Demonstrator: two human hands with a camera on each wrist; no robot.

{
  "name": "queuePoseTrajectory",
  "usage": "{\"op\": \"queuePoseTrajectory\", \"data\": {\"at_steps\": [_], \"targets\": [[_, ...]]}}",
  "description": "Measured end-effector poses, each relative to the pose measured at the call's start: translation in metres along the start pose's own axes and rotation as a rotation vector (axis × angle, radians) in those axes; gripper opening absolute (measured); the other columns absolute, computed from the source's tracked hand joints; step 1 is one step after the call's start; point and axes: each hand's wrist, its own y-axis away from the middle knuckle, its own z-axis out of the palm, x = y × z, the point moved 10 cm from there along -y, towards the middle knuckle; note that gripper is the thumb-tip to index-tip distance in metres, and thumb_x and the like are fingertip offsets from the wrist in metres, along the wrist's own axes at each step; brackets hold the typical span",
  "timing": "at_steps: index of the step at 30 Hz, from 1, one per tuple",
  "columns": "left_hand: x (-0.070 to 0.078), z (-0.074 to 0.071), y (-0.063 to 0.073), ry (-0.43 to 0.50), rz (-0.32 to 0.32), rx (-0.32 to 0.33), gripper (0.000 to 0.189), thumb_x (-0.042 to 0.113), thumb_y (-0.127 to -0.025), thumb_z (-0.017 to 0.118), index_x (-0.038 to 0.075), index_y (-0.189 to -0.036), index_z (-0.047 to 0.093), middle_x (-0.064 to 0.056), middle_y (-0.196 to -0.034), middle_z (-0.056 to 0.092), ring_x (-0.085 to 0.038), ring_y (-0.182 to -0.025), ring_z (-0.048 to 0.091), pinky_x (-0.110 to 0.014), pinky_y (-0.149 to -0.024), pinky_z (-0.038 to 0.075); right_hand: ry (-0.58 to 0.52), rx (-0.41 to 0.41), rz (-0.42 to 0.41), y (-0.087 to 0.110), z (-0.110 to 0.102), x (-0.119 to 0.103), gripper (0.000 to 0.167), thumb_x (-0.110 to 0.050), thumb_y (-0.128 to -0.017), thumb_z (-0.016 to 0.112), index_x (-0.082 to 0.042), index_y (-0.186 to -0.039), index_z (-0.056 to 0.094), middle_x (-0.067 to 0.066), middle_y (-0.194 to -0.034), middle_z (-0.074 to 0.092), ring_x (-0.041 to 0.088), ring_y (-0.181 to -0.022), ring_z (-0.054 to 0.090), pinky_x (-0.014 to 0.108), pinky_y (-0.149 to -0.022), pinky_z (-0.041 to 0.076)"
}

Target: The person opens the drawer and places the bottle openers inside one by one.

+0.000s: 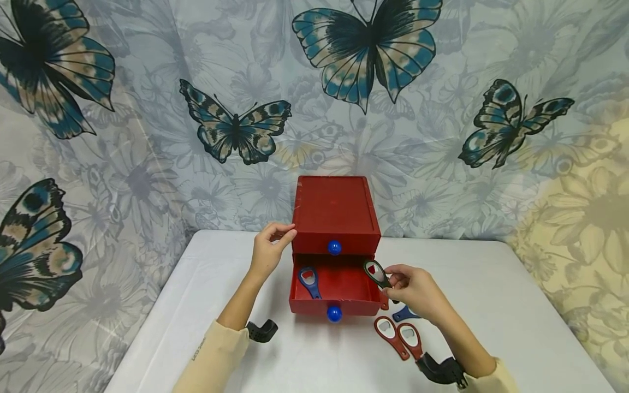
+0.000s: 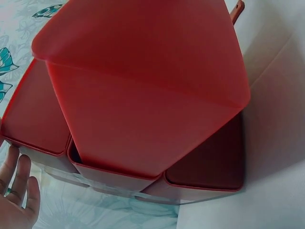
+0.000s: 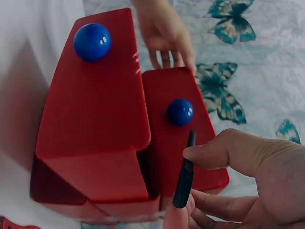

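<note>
Between right thumb and fingers, my right hand pinches a dark green bottle opener by its handle. Its oval head hangs over the right side of the pulled-out lower drawer; the right wrist view shows the opener edge-on. Inside that drawer, a blue bottle opener lies at the left. My left hand touches the upper left front corner of the red drawer box. In the left wrist view its fingers are fairly straight against the box's side.
The upper drawer, with its blue knob, is closed. On the white table right of the box lie two red bottle openers side by side, one of them further left, plus a blue one and another red one partly hidden.
</note>
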Motion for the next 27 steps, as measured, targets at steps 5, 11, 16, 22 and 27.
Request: {"op": "queuePoseTrajectory", "data": {"at_steps": [5,11,16,22,27], "targets": [[0.0,0.0,-0.002,0.001,-0.004,0.016,0.014,0.005,-0.089,0.068,-0.007,-0.097,0.07,-0.024,-0.105,0.069,0.005,-0.085,0.057,-0.023,-0.081,0.05,0.004,-0.066,-0.04,-0.007,0.013,-0.013,0.037,-0.002,-0.076,0.072,0.008,-0.111,0.063,0.006,-0.082,0.06,0.017,-0.075,0.054,0.02,-0.06,0.049],[0.0,0.0,-0.002,0.017,-0.006,0.02,0.015,0.003,-0.089,0.068,-0.009,-0.097,0.069,-0.025,-0.104,0.068,0.004,-0.083,0.057,-0.018,-0.078,0.049,0.037,-0.102,-0.058,-0.018,0.027,-0.022,0.035,-0.003,-0.076,0.073,0.007,-0.109,0.064,0.004,-0.078,0.058,0.015,-0.072,0.052,0.02,-0.059,0.047],[-0.001,0.0,-0.002,0.024,-0.013,0.018,0.014,0.003,-0.089,0.068,-0.009,-0.097,0.069,-0.026,-0.104,0.067,0.002,-0.082,0.057,-0.015,-0.077,0.048,0.069,-0.108,-0.076,-0.026,0.036,-0.03,0.033,-0.002,-0.075,0.072,0.006,-0.106,0.065,0.003,-0.076,0.057,0.014,-0.069,0.051,0.02,-0.059,0.045],[-0.003,0.001,-0.001,0.025,-0.023,0.013,0.015,0.004,-0.09,0.068,-0.008,-0.099,0.069,-0.025,-0.105,0.067,0.003,-0.084,0.057,-0.016,-0.078,0.048,0.124,-0.114,-0.107,-0.035,0.049,-0.038,0.03,-0.001,-0.073,0.073,0.005,-0.101,0.066,0.002,-0.072,0.056,0.012,-0.067,0.05,0.021,-0.058,0.043],[-0.001,0.001,0.0,0.026,-0.008,0.024,0.016,0.003,-0.089,0.068,-0.009,-0.099,0.069,-0.026,-0.104,0.066,0.003,-0.084,0.057,-0.016,-0.078,0.048,0.174,-0.096,-0.142,-0.042,0.058,-0.043,0.025,0.0,-0.072,0.075,0.004,-0.095,0.067,0.002,-0.069,0.055,0.012,-0.064,0.048,0.022,-0.056,0.041]]}}
